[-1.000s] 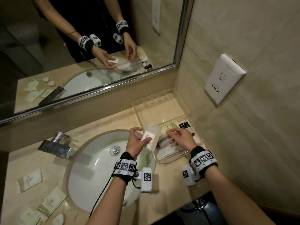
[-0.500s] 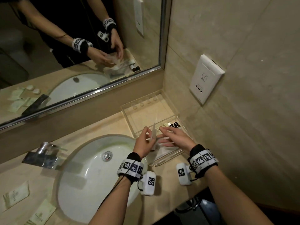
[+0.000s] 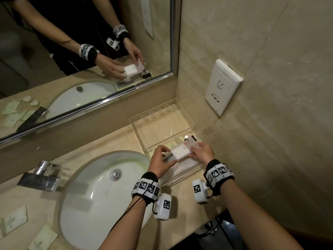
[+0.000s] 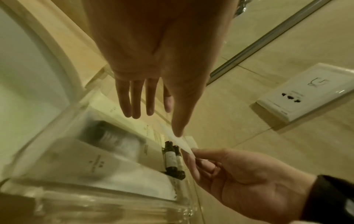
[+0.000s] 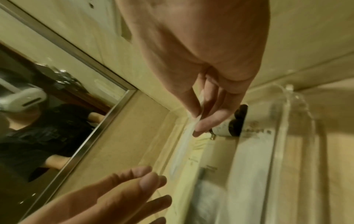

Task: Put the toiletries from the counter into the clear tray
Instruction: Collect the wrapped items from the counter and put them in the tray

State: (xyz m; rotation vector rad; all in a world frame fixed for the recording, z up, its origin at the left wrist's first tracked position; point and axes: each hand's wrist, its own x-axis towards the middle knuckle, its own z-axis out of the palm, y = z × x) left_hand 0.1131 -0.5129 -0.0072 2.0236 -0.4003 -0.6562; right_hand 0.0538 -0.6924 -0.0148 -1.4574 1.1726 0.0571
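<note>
The clear tray (image 3: 137, 131) stands on the counter right of the sink, against the wall. Its near half holds pale sachets and two small dark bottles (image 4: 172, 159). A flat white packet (image 3: 180, 151) hovers level just over those items. My right hand (image 3: 195, 150) pinches its right end between thumb and fingers, as the right wrist view shows (image 5: 197, 121). My left hand (image 3: 168, 156) is at the packet's left end with straight fingers (image 4: 137, 106); only the thumb tip touches the packet's edge.
The white sink (image 3: 100, 192) and a chrome faucet (image 3: 41, 175) lie to the left. Several pale sachets (image 3: 12, 222) rest on the counter at far left. A wall socket (image 3: 222, 87) sits above the tray, and the mirror (image 3: 72, 51) runs behind.
The packet, held upright by my left hand a second ago, now lies flat and lower over the tray. My right hand has taken its end; my left fingers have straightened.
</note>
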